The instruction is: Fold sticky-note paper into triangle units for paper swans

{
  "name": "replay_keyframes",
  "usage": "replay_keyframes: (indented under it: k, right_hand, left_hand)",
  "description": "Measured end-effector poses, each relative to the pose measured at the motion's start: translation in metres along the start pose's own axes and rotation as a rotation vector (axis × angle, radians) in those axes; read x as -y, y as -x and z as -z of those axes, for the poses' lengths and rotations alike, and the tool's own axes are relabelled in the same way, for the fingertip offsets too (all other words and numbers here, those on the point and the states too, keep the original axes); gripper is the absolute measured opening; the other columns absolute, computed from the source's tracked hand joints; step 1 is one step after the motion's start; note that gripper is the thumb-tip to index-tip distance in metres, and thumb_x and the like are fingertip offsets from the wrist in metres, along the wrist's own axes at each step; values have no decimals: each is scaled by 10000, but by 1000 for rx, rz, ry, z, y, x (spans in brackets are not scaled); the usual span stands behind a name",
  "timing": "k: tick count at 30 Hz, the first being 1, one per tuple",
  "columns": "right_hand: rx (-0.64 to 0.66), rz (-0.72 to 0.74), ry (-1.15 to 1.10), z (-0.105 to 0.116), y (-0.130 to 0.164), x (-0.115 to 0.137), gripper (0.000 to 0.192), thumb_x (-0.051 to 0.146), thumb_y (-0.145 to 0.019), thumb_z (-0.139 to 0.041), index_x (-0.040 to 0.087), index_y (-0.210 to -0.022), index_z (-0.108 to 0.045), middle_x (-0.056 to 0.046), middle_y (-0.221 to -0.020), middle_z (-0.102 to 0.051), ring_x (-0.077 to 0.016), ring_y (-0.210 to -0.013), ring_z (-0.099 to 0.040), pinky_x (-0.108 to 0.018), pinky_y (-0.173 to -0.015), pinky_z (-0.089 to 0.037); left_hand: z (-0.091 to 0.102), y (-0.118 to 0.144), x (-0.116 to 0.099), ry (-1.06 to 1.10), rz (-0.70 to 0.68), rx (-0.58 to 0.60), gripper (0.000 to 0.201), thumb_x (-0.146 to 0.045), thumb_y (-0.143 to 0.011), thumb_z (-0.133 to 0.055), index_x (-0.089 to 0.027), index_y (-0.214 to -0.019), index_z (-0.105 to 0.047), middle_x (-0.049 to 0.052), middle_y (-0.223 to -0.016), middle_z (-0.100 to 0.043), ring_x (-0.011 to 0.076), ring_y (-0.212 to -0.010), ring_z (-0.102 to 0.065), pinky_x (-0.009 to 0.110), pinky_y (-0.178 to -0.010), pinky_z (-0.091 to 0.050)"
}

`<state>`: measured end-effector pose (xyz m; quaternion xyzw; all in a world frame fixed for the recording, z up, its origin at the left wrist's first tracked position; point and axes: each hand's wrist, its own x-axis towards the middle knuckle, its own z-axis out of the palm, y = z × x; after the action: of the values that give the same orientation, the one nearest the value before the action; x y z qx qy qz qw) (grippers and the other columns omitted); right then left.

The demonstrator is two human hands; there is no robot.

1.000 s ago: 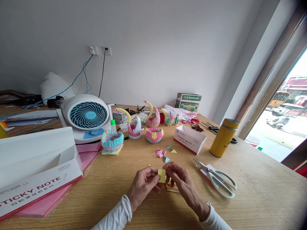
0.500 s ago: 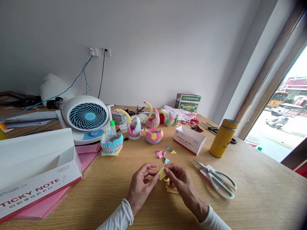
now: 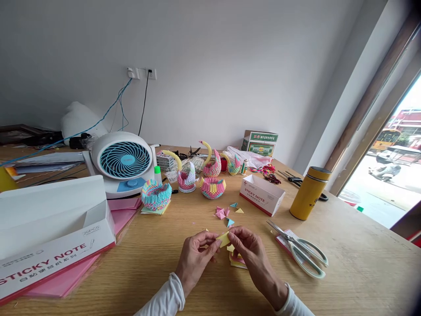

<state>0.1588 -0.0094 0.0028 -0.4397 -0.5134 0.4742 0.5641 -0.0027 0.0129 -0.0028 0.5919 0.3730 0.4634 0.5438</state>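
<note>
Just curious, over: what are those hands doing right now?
Left hand and right hand both pinching a small yellow paper. Held above the wooden table. Scissors lie clear, right.

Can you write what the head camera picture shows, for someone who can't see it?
Two hands, left hand and right hand, pinch a small yellow paper above a wooden table. Scissors lie to the right; folded paper swans stand behind.

Wooden bench (image 3: pixel 345 272), light grain. Near left: white sticky note box (image 3: pixel 49 232) on pink paper sheets (image 3: pixel 118 215). Far left: small fan (image 3: pixel 122 161), papers behind. Middle far: paper baskets (image 3: pixel 155 195) and paper swans (image 3: pixel 210 163). Centre: loose folded triangles (image 3: pixel 223 213), small note pad (image 3: pixel 237 260). Right: open sticky note carton (image 3: pixel 261 195), scissors (image 3: pixel 301 251), yellow flask (image 3: pixel 309 193).
</note>
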Motion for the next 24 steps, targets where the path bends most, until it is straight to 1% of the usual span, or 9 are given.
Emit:
replay_keyframes:
  k: [3,7,10,13,18,24]
  right_hand:
    - [9,-26,25,1,0,1,401,550,-743,-694,156,-738,-620,7,-661,-540,-83,-514,-433,-192,-448,-391]
    - [-5,-14,87,5,-3,-1,420,563,-728,-700,148,-713,-630,5,-642,-533,-92,-522,-438,-197,-448,-397]
    - [-18,13,119,6,-3,-4,427,572,-730,-693,149,-704,-636,-5,-628,-552,-102,-510,-452,-207,-438,-394]
    - [5,39,155,6,-2,-9,402,551,-768,-670,153,-718,-635,1,-610,-552,-100,-486,-455,-214,-443,-383]
    - [28,82,251,6,-1,-16,399,544,-809,-630,155,-719,-629,9,-577,-535,-97,-465,-447,-213,-438,-368]
    - [29,127,296,5,1,-10,361,505,-839,-616,167,-715,-621,15,-560,-521,-105,-477,-460,-211,-452,-370]
  left_hand:
    - [0,0,-1,-28,-19,9,279,-402,-775,-681,-125,-804,-697,47,-656,-665,164,-617,-614,208,-501,-479]
    - [-1,1,-2,-48,-36,34,266,-396,-775,-685,-130,-780,-703,32,-623,-650,148,-584,-597,206,-517,-467]
    - [-1,2,-3,-24,-7,64,273,-406,-756,-702,-136,-789,-699,27,-620,-655,153,-581,-603,212,-522,-468]
    - [-3,3,-7,13,36,83,291,-421,-743,-713,-134,-782,-690,17,-610,-648,146,-555,-601,216,-526,-462]
    - [-4,3,-10,31,55,58,308,-432,-718,-728,-130,-704,-671,7,-596,-622,132,-527,-589,206,-497,-426]
    - [-3,3,-6,46,66,98,279,-399,-705,-750,-131,-719,-675,1,-574,-620,132,-516,-587,210,-509,-423]
